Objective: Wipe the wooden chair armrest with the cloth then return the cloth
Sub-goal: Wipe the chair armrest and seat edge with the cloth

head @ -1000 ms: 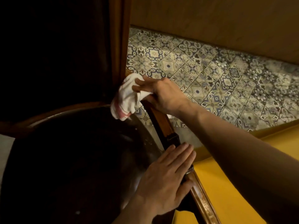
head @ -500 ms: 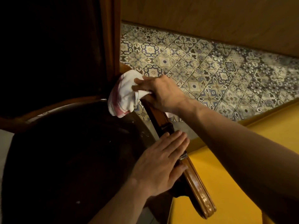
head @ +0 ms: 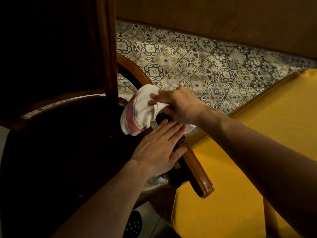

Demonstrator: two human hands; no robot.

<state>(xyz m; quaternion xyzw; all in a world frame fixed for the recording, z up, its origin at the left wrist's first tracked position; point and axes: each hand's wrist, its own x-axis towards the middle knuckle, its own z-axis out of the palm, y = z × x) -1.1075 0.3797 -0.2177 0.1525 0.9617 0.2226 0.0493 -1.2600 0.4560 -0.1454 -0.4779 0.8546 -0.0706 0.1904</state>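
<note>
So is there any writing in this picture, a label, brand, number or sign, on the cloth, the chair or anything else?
None can be read.
cloth: white with red stripes, no lettering visible.
wooden armrest: bare polished wood, no mark.
floor tiles: ornamental patterns only, no letters.
yellow surface: plain.
The chair's back and seat are too dark to tell.

Right hand (head: 180, 104) reaches in from the right, forearm bare, fingers curled and clamped on the cloth (head: 139, 114). Left hand (head: 158, 148) comes up from below, palm down, fingers straight and together, lying flat just under the right one.
</note>
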